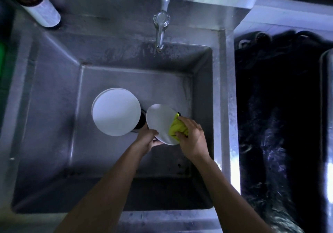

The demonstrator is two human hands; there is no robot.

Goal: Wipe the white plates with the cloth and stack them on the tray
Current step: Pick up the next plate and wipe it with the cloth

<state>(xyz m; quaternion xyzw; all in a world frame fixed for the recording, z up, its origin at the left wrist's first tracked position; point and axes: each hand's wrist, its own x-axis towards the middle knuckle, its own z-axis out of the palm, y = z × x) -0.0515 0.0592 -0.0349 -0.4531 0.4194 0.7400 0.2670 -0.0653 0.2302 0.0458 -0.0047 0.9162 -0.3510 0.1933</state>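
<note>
The right hand (191, 139) is curled around a bunched yellow-green cloth (177, 128), thumb and fingers pinching it and pressing it against the right edge of a white plate (160, 123). The left hand (146, 139) grips the same plate at its lower-left rim, thumb lying on the upper face, fingers hidden beneath. The plate is held tilted above the floor of a steel sink (54, 124), inside the basin and toward its right wall. A small dark item shows at the plate's edge just above the cloth; what it is cannot be told.

Just to the left of the held plate, a stack of white plates (116, 112) rests on the sink floor, partly covering the dark drain opening (141, 120); the rims of the held plate and the stack come very near each other, and whether they touch cannot be told. Open basin floor lies to the left of the stack and behind both toward the rear wall; the right wall stands close beside the right hand.

A faucet (160, 33) projects over the rear edge of the basin. At the upper left corner a dark bottle with a pale label (40, 7) stands on the sink surround; its printing is too blurred to read. To the right of the sink lies a dark, poorly lit area (281, 124).
</note>
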